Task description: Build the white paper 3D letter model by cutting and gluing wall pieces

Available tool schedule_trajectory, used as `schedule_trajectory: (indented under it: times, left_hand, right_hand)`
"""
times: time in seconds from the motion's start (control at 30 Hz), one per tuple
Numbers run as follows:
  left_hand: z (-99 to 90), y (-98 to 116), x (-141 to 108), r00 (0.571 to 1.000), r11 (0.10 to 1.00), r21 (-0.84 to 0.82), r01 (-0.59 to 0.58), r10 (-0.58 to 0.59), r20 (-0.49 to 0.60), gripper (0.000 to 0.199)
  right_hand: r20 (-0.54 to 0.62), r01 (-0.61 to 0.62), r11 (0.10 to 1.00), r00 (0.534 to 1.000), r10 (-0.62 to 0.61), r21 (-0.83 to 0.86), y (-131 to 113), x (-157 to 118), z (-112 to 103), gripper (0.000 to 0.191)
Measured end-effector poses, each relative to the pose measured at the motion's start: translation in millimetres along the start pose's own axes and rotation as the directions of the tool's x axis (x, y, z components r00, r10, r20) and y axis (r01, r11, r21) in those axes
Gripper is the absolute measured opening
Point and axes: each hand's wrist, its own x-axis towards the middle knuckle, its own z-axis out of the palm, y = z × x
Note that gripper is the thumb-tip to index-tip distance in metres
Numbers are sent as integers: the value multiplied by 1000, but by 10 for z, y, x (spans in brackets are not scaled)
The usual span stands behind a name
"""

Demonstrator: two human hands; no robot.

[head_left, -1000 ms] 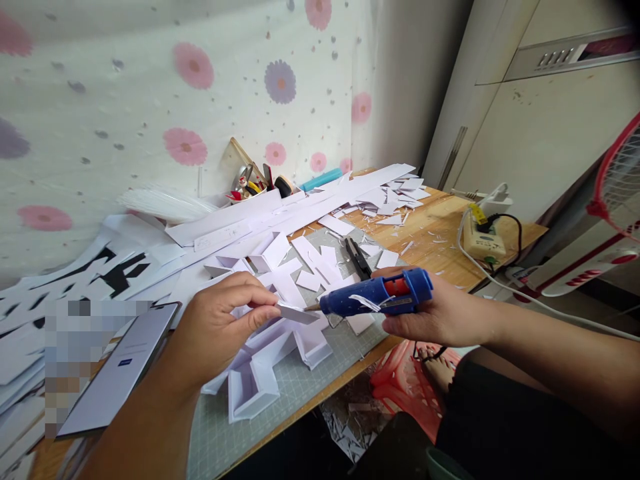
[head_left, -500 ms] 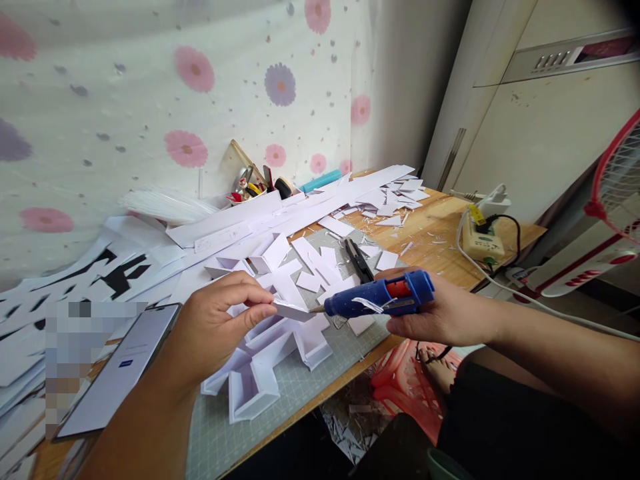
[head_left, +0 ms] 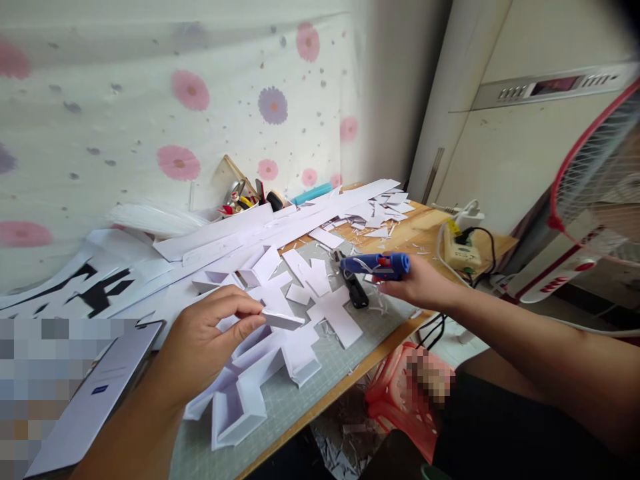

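Between the thumb and fingers of my left hand [head_left: 213, 333] is a small white foam board strip [head_left: 283, 320], held above the folded white board shapes. My right hand [head_left: 417, 283] grips a blue glue gun [head_left: 375, 265], its nozzle pointing left, apart from the strip. White strands cling to the gun's side. Below my left hand, a white open-topped letter-like form [head_left: 250, 410] with raised walls stands on the grey cutting mat [head_left: 300, 417]. A black utility knife [head_left: 356, 291] lies on the mat under the gun, beside a flat white cross-shaped piece [head_left: 345, 323].
White scraps [head_left: 380, 210] litter the wooden table [head_left: 425, 230] at the back. A smartphone [head_left: 100, 393] lies at the left, near printed sheets [head_left: 100, 290]. A power strip [head_left: 460, 250] with cords sits at the right corner. A red plastic stool [head_left: 395, 393] stands below the table edge.
My right hand has drawn the glue gun away from the strip, back and up over the knife. My left hand still holds the strip. The view has shifted slightly right.
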Motion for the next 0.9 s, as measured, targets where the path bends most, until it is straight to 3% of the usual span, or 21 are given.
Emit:
schedule_trajectory:
  times: [0.07, 0.13, 0.37, 0.5, 0.63, 0.73, 0.8, 0.9]
  left_hand:
    - [15, -26, 1, 1000, 1000, 10, -8, 8, -5, 9]
    - [27, -51, 2, 1000, 999, 15, -28, 28, -8, 10]
    - [64, -74, 7, 998, 998, 34, -53, 53, -23, 9]
    - [80, -62, 23, 998, 999, 25, -45, 45, -36, 11]
    - [75, -32, 19, 998, 998, 16, -57, 57, -21, 12]
    - [75, -2, 4, 994, 993, 43, -113, 113, -11, 13]
    - [83, 13, -3, 984, 981, 82, -175, 176, -1, 13]
    - [97, 22, -1, 955, 946, 128, -297, 295, 34, 15]
  right_hand:
    - [-115, -147, 988, 983, 141, -39, 139, 136, -62, 15]
    - [-181, -210, 975, 964, 194, -72, 273, 242, -126, 11]
    - [-325, -300, 932, 919, 225, -202, 644, 395, -271, 19]
    - [-351, -333, 905, 907, 232, -264, 716, 411, -365, 25]
    - [-339, -307, 907, 919, 203, -287, 648, 363, -474, 33]
    - [-402, -295, 912, 900, 166, -285, 563, 312, -541, 49]
    - [-488, -263, 923, 867, 98, -282, 496, 271, -552, 58]
    - [-618, -91, 956, 779, -107, -280, 352, 170, -491, 56]
